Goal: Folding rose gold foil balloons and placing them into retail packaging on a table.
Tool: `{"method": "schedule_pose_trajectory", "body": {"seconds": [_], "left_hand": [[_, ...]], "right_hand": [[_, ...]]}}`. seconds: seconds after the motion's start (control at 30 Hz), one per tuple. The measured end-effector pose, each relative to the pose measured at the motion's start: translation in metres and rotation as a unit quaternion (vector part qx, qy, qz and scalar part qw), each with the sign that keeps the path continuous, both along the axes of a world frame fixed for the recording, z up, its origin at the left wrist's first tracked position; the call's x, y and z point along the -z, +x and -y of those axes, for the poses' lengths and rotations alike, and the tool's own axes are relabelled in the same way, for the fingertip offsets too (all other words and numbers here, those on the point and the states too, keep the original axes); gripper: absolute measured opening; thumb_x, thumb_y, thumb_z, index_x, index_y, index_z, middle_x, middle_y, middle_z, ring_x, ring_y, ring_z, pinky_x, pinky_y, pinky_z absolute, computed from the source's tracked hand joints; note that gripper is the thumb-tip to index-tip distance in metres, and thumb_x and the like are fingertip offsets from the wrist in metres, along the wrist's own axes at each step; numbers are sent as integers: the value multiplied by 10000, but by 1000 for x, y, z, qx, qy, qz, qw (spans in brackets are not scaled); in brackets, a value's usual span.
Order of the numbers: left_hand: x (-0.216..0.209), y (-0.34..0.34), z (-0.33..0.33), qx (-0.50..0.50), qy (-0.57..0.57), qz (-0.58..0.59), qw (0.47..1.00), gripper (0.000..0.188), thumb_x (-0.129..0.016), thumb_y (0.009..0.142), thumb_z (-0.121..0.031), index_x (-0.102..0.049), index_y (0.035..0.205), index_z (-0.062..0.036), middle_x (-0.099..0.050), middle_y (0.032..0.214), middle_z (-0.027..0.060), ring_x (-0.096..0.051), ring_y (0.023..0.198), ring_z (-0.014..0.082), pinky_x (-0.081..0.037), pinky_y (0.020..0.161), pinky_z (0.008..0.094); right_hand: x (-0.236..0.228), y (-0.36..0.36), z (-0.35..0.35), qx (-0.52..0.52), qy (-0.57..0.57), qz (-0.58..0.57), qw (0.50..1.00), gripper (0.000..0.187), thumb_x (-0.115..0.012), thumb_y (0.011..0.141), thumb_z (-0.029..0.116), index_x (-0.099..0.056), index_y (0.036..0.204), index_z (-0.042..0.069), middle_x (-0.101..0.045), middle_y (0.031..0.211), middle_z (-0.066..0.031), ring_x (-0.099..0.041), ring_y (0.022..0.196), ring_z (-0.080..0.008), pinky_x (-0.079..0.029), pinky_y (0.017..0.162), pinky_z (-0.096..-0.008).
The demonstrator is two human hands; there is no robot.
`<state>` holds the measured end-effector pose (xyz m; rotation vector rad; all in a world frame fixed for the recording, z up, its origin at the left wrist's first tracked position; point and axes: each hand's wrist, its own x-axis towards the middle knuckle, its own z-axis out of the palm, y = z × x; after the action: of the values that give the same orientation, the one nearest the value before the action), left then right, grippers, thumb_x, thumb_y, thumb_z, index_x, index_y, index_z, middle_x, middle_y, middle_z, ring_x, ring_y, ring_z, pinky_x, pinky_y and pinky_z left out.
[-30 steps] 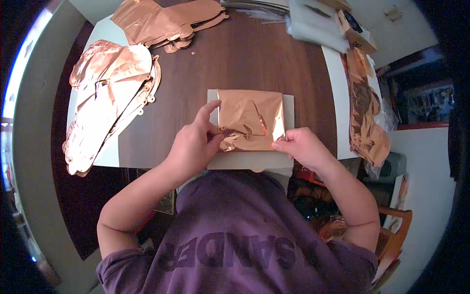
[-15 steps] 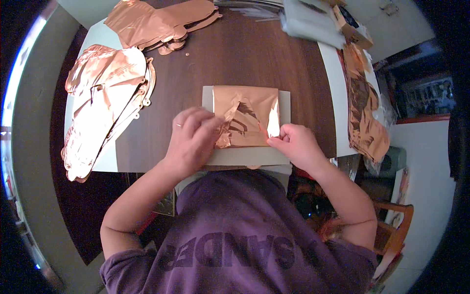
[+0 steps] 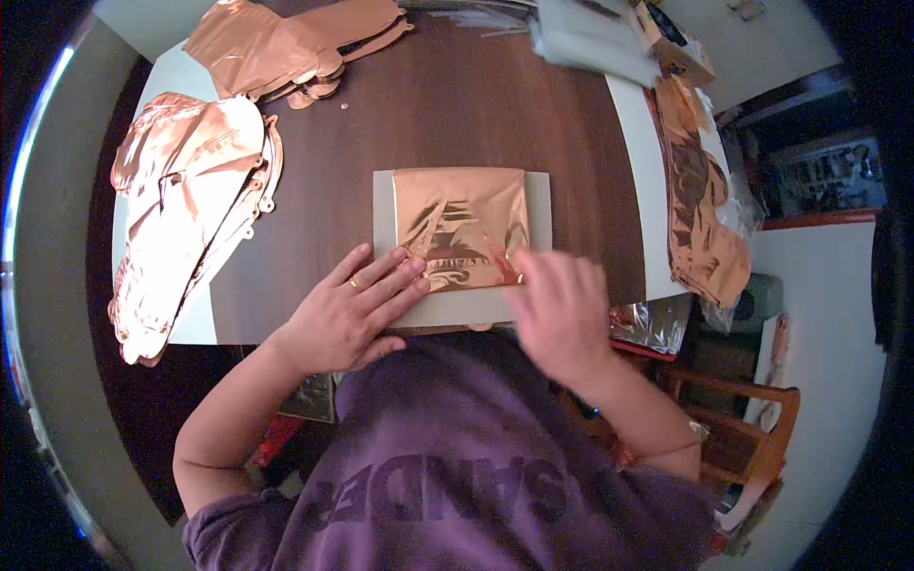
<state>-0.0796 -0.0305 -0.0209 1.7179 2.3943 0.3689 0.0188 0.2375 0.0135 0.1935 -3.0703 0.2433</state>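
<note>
A copper-coloured foil balloon (image 3: pixel 457 205), folded into a flat rectangle with a shiny, wrinkled front, lies on a pale grey board (image 3: pixel 384 214) near the table's front edge. My left hand (image 3: pixel 357 309) rests with fingers spread, its fingertips on the foil's lower left corner and the palm over the board's left side. At the foil's lower right corner is my right hand (image 3: pixel 566 314), its fingers bent downward and smeared by motion. Whether anything is between those fingers cannot be made out.
Stacks of flat copper foil balloons lie at the left (image 3: pixel 190 209) and far left (image 3: pixel 276 52) of the dark wooden table (image 3: pixel 476 105). More foil (image 3: pixel 705 205) drapes over the right edge. Clear plastic bags (image 3: pixel 595 38) and a small box (image 3: pixel 671 43) sit far right. A wooden chair (image 3: pixel 776 428) stands right.
My left hand has come down and flattened its spread fingers at the foil's lower left. My right hand has turned over at the lower right corner. The foil's front looks flatter.
</note>
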Motion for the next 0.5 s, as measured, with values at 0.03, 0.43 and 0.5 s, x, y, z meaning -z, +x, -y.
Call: {"method": "schedule_pose_trajectory", "body": {"seconds": [0.03, 0.43, 0.5], "left_hand": [[0, 1, 0, 2, 1, 1, 1000, 746, -558, 892, -463, -335, 1486, -71, -375, 1516, 123, -324, 1420, 302, -197, 1161, 517], [-4, 8, 10, -7, -43, -10, 999, 807, -530, 887, -524, -293, 1507, -66, -313, 1557, 105, -279, 1447, 270, -150, 1173, 516], [-7, 9, 11, -4, -54, -6, 999, 815, -517, 892, -533, -268, 1518, -73, -294, 1567, 97, -268, 1453, 256, -144, 1175, 511]], "right_hand": [[5, 4, 12, -46, -38, -45, 997, 662, -764, 743, 276, -502, 1296, 22, -500, 1312, -167, -482, 1201, -342, -383, 970, -467], [51, 19, 56, -70, -74, 20, 995, 991, -777, 698, 428, -314, 1482, 38, -239, 1540, -243, -208, 1425, -440, -170, 1135, -607], [49, 23, 49, -71, -79, 26, 994, 986, -771, 710, 431, -302, 1490, 53, -203, 1535, -289, -193, 1417, -479, -171, 1131, -614]]}}
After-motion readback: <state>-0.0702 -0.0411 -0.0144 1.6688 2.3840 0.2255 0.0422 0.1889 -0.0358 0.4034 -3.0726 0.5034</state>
